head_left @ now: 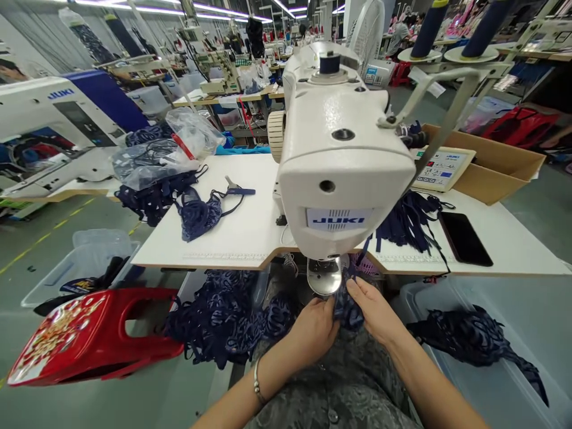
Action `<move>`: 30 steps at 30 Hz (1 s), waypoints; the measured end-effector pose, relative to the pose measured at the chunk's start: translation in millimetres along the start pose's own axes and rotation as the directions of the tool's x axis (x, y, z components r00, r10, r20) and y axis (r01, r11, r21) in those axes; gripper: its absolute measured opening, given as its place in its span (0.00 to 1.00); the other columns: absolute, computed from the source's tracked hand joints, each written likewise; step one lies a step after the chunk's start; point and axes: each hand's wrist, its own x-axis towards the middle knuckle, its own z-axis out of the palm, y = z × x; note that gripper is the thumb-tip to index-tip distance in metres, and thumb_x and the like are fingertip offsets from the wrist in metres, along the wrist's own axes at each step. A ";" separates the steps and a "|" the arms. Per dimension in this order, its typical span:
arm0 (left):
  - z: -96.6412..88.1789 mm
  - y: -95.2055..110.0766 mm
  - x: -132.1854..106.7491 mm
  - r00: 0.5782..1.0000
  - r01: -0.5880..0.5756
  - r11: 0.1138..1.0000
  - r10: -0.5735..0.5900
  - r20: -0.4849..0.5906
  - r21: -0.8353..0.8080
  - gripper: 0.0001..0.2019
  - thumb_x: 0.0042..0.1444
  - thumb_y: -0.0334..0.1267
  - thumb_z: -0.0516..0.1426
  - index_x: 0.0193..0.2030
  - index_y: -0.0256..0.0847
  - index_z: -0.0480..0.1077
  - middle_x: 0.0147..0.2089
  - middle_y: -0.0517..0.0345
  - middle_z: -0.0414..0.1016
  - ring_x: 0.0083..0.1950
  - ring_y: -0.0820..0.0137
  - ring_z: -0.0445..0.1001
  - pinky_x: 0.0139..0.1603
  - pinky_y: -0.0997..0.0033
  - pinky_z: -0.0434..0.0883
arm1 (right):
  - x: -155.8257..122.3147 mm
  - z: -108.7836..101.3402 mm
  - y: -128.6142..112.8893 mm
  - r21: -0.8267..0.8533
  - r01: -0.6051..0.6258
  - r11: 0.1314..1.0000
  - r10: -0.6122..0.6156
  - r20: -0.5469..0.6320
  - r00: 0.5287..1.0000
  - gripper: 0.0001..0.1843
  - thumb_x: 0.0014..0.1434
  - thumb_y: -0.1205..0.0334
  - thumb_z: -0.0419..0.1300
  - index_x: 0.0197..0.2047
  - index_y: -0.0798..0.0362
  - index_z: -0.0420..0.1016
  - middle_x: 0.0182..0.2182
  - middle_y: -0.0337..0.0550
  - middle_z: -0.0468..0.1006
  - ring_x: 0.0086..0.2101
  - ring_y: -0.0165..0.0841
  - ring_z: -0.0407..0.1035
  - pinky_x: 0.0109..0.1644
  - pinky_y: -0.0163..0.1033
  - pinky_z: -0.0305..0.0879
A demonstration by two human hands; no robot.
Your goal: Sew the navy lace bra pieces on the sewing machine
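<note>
A navy lace bra (349,310) is held between my two hands, just below the needle area of a white sewing machine (344,179). My left hand (315,325) closes on the bra's left edge, close to the metal guard plate (325,277). On the bra's right side my right hand (369,304) pinches the fabric between thumb and fingers. Part of the bra is hidden behind the machine head and my fingers. Another navy bra (199,214) lies on the table's left side, beside small thread snips (240,189).
Navy straps (406,223) and a black phone (465,238) lie right on the white table (250,238). Bras (236,316) are heaped below left, near a red stool (102,333). A plastic bin (527,298) holds more at lower right. A cardboard box (496,173) stands behind.
</note>
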 end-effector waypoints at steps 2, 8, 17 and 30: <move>3.1 2.1 1.7 0.998 -0.022 1.000 0.022 0.054 -0.003 0.06 0.62 0.31 0.51 0.42 0.32 0.68 0.36 0.46 0.75 0.37 0.62 0.76 0.45 0.60 0.73 | -4.2 6.7 4.4 -0.162 0.007 0.987 -0.015 -0.050 0.999 0.26 0.71 0.45 0.39 0.35 0.52 0.69 0.26 0.44 0.74 0.29 0.38 0.71 0.32 0.37 0.65; 8.8 3.0 -0.1 0.993 0.086 0.995 -0.081 0.085 -0.050 0.12 0.66 0.38 0.51 0.48 0.31 0.68 0.42 0.42 0.75 0.43 0.58 0.77 0.45 0.58 0.74 | -2.5 4.3 12.7 -0.417 0.011 0.909 -0.020 -0.016 1.000 0.20 0.68 0.53 0.43 0.42 0.54 0.73 0.38 0.53 0.79 0.36 0.45 0.74 0.36 0.41 0.65; -59.1 -21.1 -17.9 0.999 -0.039 0.589 0.017 -0.036 -0.807 0.13 0.65 0.45 0.55 0.48 0.40 0.72 0.42 0.57 0.77 0.43 0.68 0.75 0.42 0.73 0.71 | -9.9 -44.5 -58.8 -0.158 0.401 0.902 -0.270 0.518 0.812 0.16 0.70 0.61 0.53 0.60 0.43 0.66 0.42 0.37 0.79 0.37 0.33 0.73 0.37 0.33 0.64; -65.1 -20.0 -18.5 0.873 -0.135 0.983 0.178 -0.454 0.126 0.15 0.70 0.35 0.48 0.60 0.42 0.65 0.57 0.57 0.73 0.60 0.68 0.67 0.58 0.63 0.58 | 12.6 -24.5 -42.7 -0.351 0.396 0.849 -0.390 0.089 0.916 0.17 0.72 0.57 0.49 0.56 0.50 0.73 0.43 0.45 0.79 0.41 0.37 0.74 0.44 0.38 0.69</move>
